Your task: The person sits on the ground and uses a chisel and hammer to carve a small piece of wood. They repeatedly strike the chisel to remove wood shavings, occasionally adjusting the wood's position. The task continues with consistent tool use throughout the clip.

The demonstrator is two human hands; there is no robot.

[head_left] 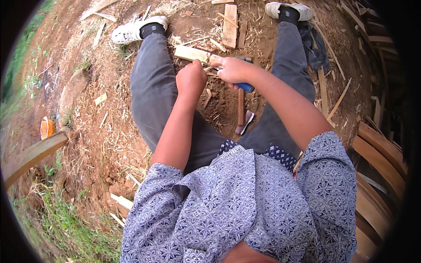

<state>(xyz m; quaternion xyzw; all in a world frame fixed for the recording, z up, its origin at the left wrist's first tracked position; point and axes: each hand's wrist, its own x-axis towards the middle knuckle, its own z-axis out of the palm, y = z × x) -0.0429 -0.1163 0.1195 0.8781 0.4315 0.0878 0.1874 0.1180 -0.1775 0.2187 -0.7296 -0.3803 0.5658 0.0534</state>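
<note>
Between my spread legs, my left hand [191,79] is closed in a fist around a thin piece of wood [208,69], whose end shows toward the right hand. Close beside it, my right hand [233,70] is wrapped round a tool with a blue handle [244,87]; the fingers hide its working end. A pale wooden block [191,53] lies just beyond both fists. Under the right wrist a hammer with a wooden handle [240,107] rests on the soil, partly covered by my forearm.
A flat board [229,26] lies among shavings between my feet. Near my lap is a small dark-edged block [245,122]. Curved timbers [379,162] are stacked at the right, and a wooden beam [35,158] juts in from the left beside an orange object [47,127].
</note>
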